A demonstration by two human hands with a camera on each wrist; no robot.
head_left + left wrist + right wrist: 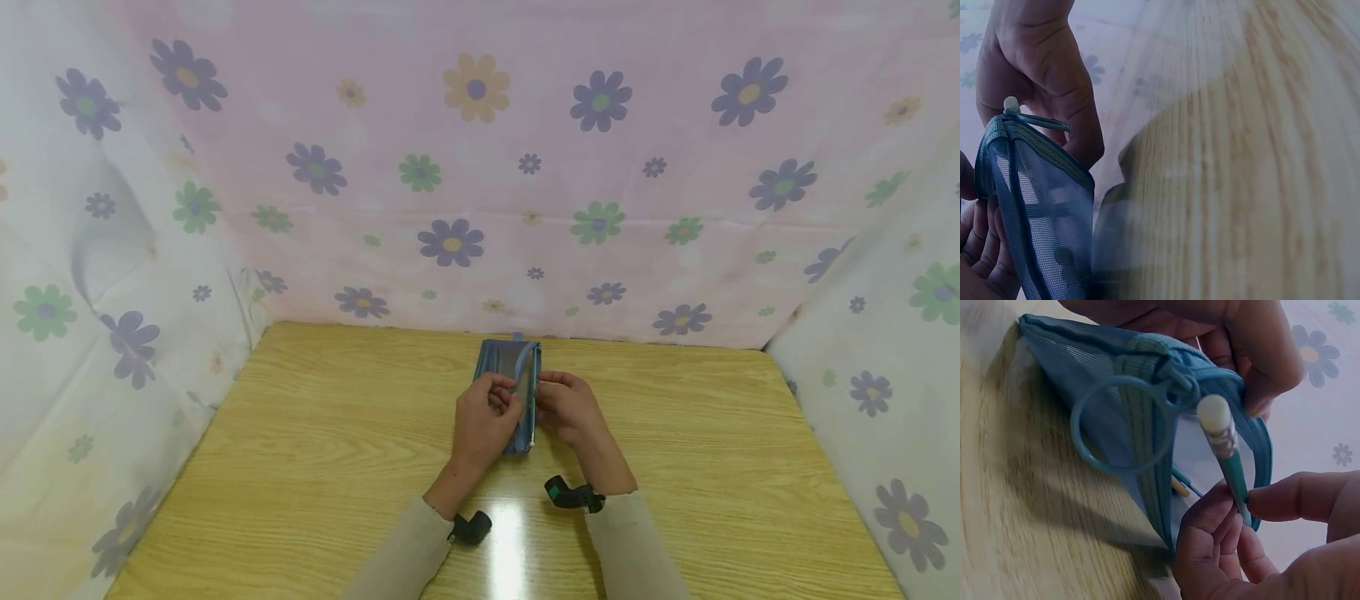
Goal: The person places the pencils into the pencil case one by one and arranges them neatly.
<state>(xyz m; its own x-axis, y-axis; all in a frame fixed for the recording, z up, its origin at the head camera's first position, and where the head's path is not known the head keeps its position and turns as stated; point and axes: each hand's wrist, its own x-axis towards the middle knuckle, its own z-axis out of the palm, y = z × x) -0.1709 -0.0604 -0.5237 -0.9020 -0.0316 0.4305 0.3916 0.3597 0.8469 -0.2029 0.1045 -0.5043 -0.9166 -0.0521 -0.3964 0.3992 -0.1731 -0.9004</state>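
A blue mesh zip pouch (492, 358) lies on the table, its zip side gaping. At the opening my left hand (486, 421) grips the pouch's edge between thumb and fingers. On the right side of the pouch, my right hand (573, 408) pinches a green pencil (1235, 475) with a white eraser end, close to the pouch's mouth. A round ring pull (1079, 428) hangs from the zip beside the eraser. Slim yellow and teal items (1180, 487) show inside the pouch. In the left wrist view, the eraser (1011, 103) sticks up above the pouch's corner.
The pouch is on a wood-grain table (337, 417). Flower-print cloth (525, 192) hangs behind the table and along both sides. Black wrist cameras (472, 528) sit on both forearms.
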